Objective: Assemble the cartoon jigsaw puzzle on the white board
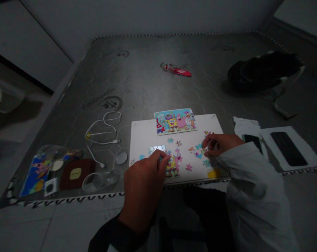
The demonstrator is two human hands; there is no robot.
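Observation:
My left hand [145, 178] is curled over the partly joined jigsaw puzzle [172, 168], which shows a yellow cartoon figure. Its thumb and index finger bend close together at the puzzle; whatever they may hold is hidden. Above the loose puzzle pieces [197, 151] at the right, my right hand [218, 143] has its thumb and index tips slightly apart, with no piece visible in its grip. A pink puzzle piece [189, 167] lies between the hands. All this rests on a white board [141, 134], where a printed picture card [175, 121] lies along the far edge.
Left of the board are a white cable [99, 141], a round lid [121, 158], a clear plastic jar [102, 181] and a brown box [77, 174]. A dark phone [289, 148] lies at right. Farther back are a red wrapper [176, 70] and a black bag [263, 71].

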